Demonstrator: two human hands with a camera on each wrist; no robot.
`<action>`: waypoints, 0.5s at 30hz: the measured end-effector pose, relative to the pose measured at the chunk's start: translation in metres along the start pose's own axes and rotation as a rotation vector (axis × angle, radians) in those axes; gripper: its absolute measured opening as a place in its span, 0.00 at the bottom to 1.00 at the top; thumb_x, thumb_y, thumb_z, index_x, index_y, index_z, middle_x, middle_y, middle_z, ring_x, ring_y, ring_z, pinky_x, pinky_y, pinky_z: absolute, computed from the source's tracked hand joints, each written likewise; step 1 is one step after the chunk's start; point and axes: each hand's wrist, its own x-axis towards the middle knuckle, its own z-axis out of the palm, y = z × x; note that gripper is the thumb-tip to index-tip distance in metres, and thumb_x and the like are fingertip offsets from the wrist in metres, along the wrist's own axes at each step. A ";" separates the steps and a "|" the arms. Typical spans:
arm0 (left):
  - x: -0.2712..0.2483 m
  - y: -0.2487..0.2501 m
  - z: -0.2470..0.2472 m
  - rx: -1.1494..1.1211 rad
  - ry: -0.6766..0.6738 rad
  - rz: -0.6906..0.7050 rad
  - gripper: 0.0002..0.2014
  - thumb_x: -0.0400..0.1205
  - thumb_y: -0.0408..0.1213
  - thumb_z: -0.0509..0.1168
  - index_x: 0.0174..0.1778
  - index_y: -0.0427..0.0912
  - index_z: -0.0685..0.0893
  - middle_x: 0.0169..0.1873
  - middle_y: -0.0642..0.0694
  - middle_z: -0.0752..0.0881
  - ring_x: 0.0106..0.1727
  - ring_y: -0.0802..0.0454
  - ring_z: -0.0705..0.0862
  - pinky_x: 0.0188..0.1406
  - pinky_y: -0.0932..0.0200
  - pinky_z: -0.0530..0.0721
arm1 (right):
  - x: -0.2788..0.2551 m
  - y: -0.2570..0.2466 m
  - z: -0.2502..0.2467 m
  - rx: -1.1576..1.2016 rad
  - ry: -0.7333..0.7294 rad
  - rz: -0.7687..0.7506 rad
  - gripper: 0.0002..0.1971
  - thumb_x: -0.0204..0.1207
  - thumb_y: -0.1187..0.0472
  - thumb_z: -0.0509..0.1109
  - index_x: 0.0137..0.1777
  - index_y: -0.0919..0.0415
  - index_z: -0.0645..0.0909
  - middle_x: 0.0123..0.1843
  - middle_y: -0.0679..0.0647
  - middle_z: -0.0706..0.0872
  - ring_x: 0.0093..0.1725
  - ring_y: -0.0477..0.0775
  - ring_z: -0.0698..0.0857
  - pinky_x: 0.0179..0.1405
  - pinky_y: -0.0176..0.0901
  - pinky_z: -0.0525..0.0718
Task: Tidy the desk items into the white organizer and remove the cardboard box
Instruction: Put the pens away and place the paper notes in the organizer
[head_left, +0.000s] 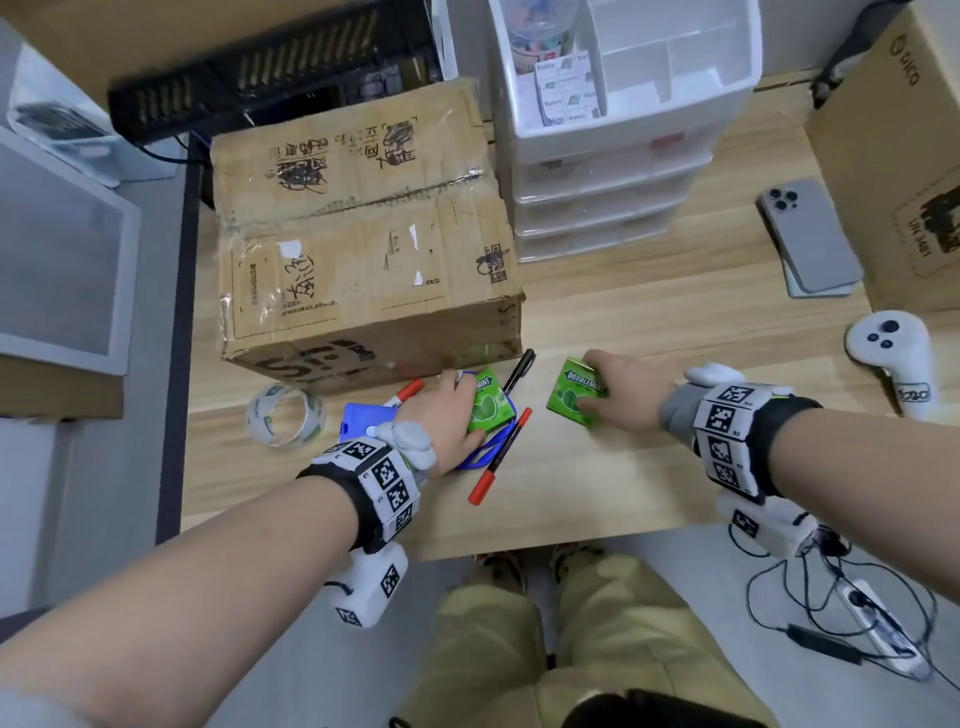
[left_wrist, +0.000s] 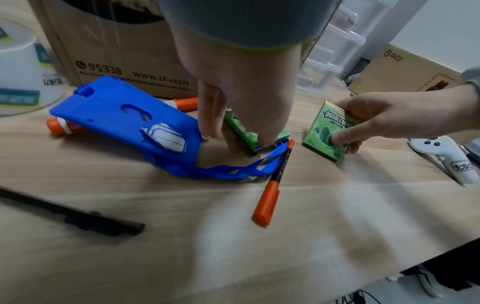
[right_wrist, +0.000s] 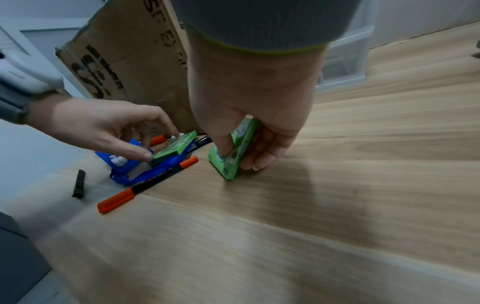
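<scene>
Your right hand (head_left: 631, 389) pinches one green gum box (head_left: 575, 399), thumb on its face, fingers behind, tilted on the desk (head_left: 597, 499); your left hand (head_left: 441, 421) pinches the second gum box (head_left: 488, 410), thumb and fingertips at opposite ends, atop the blue badge holder (left_wrist: 124, 117).

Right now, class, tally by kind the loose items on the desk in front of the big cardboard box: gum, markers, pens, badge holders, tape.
Doublemint gum packs: 2
Orange-capped markers: 2
Black pen: 1
Blue badge holder with lanyard: 1
Clear tape roll: 1
Total: 7
</scene>
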 end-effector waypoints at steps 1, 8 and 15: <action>0.001 0.001 0.000 0.003 0.006 0.004 0.29 0.81 0.53 0.66 0.74 0.41 0.68 0.71 0.40 0.73 0.49 0.38 0.86 0.41 0.45 0.88 | -0.001 -0.001 0.000 0.061 -0.002 -0.012 0.20 0.78 0.53 0.74 0.65 0.58 0.75 0.53 0.55 0.85 0.50 0.59 0.83 0.48 0.47 0.79; 0.007 0.002 -0.003 -0.059 -0.017 0.008 0.39 0.75 0.55 0.72 0.77 0.43 0.64 0.68 0.41 0.74 0.49 0.40 0.86 0.39 0.44 0.89 | 0.003 0.001 -0.001 0.574 -0.064 0.027 0.08 0.75 0.62 0.78 0.52 0.62 0.88 0.49 0.59 0.92 0.42 0.53 0.87 0.49 0.45 0.86; 0.005 0.011 -0.012 -0.134 -0.017 0.009 0.45 0.61 0.61 0.73 0.70 0.43 0.67 0.59 0.44 0.72 0.41 0.43 0.84 0.34 0.46 0.89 | 0.002 -0.007 -0.005 0.985 -0.190 0.110 0.03 0.80 0.67 0.73 0.52 0.64 0.86 0.46 0.57 0.93 0.39 0.50 0.91 0.39 0.37 0.88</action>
